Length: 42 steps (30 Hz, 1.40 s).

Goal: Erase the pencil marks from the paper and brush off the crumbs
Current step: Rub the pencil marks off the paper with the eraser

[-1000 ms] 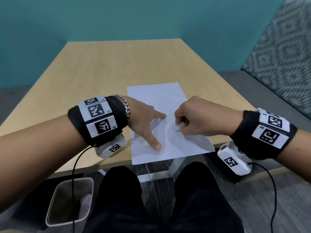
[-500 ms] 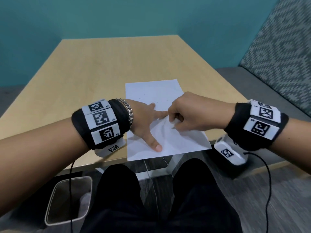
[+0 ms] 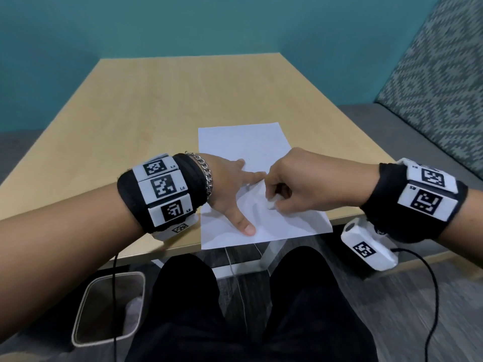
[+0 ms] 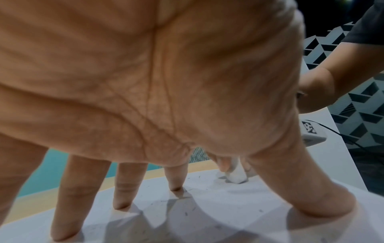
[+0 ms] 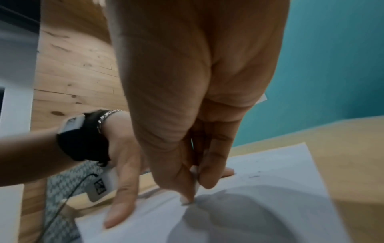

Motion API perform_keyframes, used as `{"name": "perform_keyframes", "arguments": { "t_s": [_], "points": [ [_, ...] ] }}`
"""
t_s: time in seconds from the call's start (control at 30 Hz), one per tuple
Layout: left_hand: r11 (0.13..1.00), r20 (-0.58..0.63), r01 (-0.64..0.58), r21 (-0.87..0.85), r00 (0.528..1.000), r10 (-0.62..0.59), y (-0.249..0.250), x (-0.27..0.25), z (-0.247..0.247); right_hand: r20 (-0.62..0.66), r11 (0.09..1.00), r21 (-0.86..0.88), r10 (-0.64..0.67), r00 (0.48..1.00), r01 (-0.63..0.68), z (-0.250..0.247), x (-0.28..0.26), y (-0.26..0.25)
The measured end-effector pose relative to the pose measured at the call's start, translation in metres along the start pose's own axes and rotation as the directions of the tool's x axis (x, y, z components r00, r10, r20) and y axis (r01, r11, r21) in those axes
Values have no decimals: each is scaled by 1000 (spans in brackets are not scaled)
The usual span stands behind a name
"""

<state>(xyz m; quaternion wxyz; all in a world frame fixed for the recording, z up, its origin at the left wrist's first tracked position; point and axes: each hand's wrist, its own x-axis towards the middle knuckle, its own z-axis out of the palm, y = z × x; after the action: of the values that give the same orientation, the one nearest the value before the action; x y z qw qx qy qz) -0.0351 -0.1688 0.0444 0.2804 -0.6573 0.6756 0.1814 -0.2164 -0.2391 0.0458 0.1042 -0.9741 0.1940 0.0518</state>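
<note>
Head view: paper (image 3: 241, 145) lies on the worktop (image 3: 146, 105), its near edge overhanging the worktop's front edge. Bin (image 3: 104, 309) on the floor left of the paper, contents unclear. Left hand (image 3: 227, 194) spread flat, fingers straight, pressing the paper. Right hand (image 3: 300, 184) pinches a white eraser (image 3: 271, 204), mostly hidden by fingers.

Left wrist view: fingertips (image 4: 122, 205) planted on the paper; eraser tip touches the sheet; dark crumbs (image 4: 186, 213) scattered around.

Right wrist view: blurred; eraser on the paper. Worktop beyond the paper's far edge bare.
</note>
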Motion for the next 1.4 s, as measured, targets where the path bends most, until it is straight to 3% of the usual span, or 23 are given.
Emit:
{"name": "perform_keyframes", "arguments": {
  "t_s": [0.13, 0.27, 0.4, 0.57, 0.8, 1.03, 1.13, 1.27, 1.4],
  "points": [
    [1000, 0, 8, 11, 1000, -8, 1, 1, -1, -63, 999, -34, 35, 997, -37, 1, -2, 11],
    [1000, 3, 9, 10, 1000, -9, 1, 2, -1, 22, 997, -44, -55, 998, 56, 5, -8, 1],
    [1000, 7, 18, -3, 1000, -18, 0, 3, 0, -36, 998, -61, 20, 999, -22, 3, -5, 14],
    [1000, 10, 14, 8, 1000, -14, 1, 2, 0, 4, 999, -38, -37, 999, 38, 7, -13, 0],
    [999, 59, 28, 32, 998, -30, 1, -1, -6, -79, 998, -21, 55, 995, -57, 5, -9, 23],
    [999, -19, -34, 38, 999, 35, 9, 8, -18, -35, 990, 51, 133, 991, -131, -5, -8, 25],
    [999, -21, -50, 20, 998, 51, 8, 11, -16, -56, 996, 31, 86, 995, -85, 1, -14, 11],
    [997, -25, -72, 1, 997, 72, 7, 10, -15, 18, 1000, 1, 3, 1000, -3, 7, -20, -4],
    [999, -26, -49, -3, 998, 49, 6, 13, -13, -69, 992, -64, 107, 992, -112, 0, -16, 20]
  ]
}}
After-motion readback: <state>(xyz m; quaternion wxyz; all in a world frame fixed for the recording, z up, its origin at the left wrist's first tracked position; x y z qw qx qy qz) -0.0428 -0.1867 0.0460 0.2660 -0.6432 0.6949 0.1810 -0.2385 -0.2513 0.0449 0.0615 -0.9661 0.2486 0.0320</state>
